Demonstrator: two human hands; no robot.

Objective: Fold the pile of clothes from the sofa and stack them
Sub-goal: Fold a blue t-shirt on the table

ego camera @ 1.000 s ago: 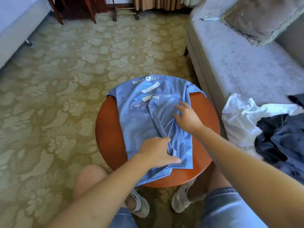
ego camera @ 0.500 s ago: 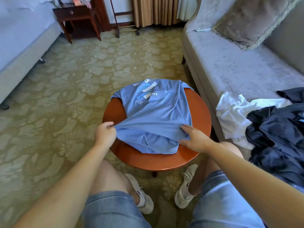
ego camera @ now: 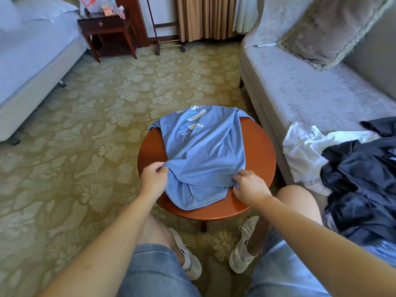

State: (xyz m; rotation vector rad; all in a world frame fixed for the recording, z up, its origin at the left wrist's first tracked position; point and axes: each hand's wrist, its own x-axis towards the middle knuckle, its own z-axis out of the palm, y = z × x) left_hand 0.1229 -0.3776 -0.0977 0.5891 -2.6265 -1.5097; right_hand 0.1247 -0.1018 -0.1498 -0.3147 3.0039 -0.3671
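**Desk:** What have the hands got?

**Operator:** On my feed the left hand (ego camera: 153,181) is curled tight round a bunch of the blue T-shirt (ego camera: 205,155) at its left edge, over the left side of the round table (ego camera: 257,163). The right hand (ego camera: 249,186) pinches the same fold at the shirt's right edge, fingers bent into the cloth, over the table's near right.

**Desk:** And the shirt itself?

**Operator:** It lies on the table, long axis running from the near rim to the far rim. The stitched hem is at the near end, just inside the rim. The printed chest is at the far end, its top drooping over the far rim. I read the lettering upright, so the neck end points away from the person. The fold drawn between the two hands runs crosswise over the layer below.

**Desk:** Anything round the table?

**Operator:** Right of the table stands the grey sofa (ego camera: 310,93). On its seat are a crumpled white garment (ego camera: 306,151) and a dark heap of clothes (ego camera: 364,179), the white one nearer the table. I can't tell how many pieces the dark heap holds.
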